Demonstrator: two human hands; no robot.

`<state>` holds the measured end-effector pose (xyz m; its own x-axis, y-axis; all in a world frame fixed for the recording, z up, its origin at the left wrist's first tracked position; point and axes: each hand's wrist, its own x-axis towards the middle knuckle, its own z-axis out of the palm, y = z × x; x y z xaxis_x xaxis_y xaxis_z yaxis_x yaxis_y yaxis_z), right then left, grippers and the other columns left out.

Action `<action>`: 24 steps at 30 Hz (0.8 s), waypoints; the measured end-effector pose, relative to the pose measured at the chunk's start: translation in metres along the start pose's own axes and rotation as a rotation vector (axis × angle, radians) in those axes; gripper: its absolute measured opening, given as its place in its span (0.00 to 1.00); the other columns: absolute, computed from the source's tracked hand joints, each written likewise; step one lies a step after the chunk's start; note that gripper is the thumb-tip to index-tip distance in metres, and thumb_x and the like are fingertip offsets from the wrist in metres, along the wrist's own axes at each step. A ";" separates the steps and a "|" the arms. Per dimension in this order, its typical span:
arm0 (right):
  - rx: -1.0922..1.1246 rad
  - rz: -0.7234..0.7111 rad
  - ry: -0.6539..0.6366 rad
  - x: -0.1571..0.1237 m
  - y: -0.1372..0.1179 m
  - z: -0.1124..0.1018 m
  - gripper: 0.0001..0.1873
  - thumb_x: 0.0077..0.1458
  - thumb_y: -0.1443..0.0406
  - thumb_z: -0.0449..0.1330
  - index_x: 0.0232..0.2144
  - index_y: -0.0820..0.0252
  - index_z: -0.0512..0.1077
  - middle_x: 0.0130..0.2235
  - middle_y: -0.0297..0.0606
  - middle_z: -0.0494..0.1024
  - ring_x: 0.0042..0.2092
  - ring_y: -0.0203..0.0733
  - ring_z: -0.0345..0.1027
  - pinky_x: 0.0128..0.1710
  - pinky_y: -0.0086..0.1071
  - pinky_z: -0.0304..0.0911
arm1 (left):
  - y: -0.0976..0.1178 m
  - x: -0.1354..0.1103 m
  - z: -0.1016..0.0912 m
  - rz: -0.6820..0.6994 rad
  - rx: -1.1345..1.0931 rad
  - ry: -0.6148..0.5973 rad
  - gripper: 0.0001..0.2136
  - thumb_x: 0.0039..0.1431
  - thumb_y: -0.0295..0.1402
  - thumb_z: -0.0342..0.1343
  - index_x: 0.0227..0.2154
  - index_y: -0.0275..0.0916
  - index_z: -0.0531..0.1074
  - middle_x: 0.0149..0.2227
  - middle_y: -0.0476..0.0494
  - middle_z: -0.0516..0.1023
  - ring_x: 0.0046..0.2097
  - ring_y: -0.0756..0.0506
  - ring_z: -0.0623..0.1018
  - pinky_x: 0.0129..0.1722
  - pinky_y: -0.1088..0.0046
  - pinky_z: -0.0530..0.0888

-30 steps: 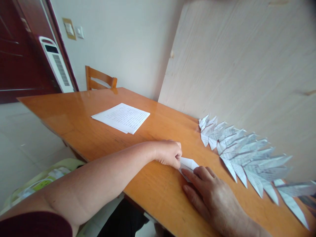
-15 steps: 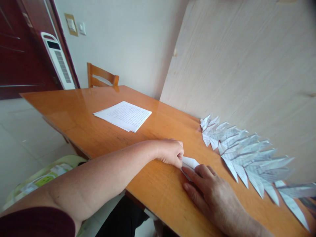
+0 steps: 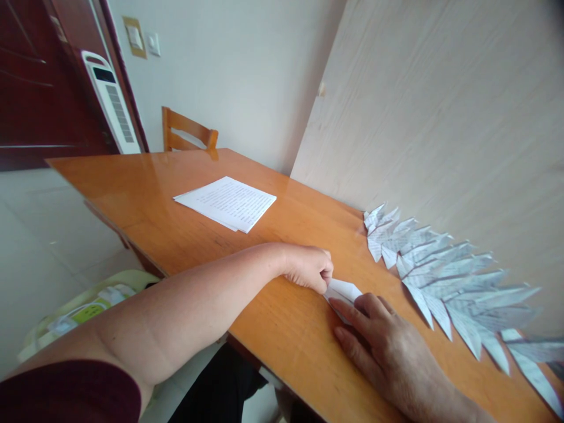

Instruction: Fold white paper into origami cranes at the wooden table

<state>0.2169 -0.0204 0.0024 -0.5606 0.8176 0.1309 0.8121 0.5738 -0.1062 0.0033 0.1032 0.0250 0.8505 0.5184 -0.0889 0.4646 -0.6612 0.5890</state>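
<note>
A small piece of folded white paper (image 3: 348, 290) lies on the wooden table between my two hands. My left hand (image 3: 311, 269) is closed in a fist-like pinch at the paper's left end, its knuckles towards the camera's far side. My right hand (image 3: 384, 341) holds the paper from the near right, index finger along its surface and the other fingers curled over its right end. That end is hidden under the fingers.
Beyond my left forearm lies a stack of printed sheets (image 3: 229, 204). A long row of folded paper pieces (image 3: 445, 276) runs along the wooden panel (image 3: 423, 117) on the right. A chair (image 3: 189, 130) stands at the far end; a pale green tub (image 3: 57, 320) is below left.
The whole view has shifted slightly, so the scene sits a little further right. Both hands stay at the folded paper with hardly any visible change in their hold.
</note>
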 end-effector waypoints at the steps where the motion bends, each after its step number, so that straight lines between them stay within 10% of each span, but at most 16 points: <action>1: -0.004 0.002 0.002 0.000 0.000 0.000 0.19 0.67 0.59 0.51 0.58 0.50 0.68 0.42 0.42 0.71 0.40 0.46 0.70 0.37 0.41 0.70 | 0.000 0.000 -0.001 -0.005 -0.009 -0.005 0.06 0.45 0.27 0.57 0.27 0.39 0.77 0.37 0.48 0.77 0.38 0.47 0.75 0.38 0.75 0.69; 24: -0.041 -0.001 0.005 0.006 -0.003 0.000 0.21 0.67 0.59 0.51 0.60 0.52 0.67 0.42 0.44 0.70 0.41 0.48 0.69 0.38 0.43 0.71 | 0.001 0.001 -0.003 -0.004 -0.013 -0.027 0.06 0.45 0.27 0.55 0.27 0.39 0.76 0.39 0.48 0.77 0.38 0.47 0.75 0.36 0.75 0.69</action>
<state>0.2112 -0.0176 0.0032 -0.5609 0.8167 0.1357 0.8174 0.5723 -0.0655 0.0035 0.1044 0.0274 0.8551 0.5060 -0.1131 0.4650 -0.6521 0.5988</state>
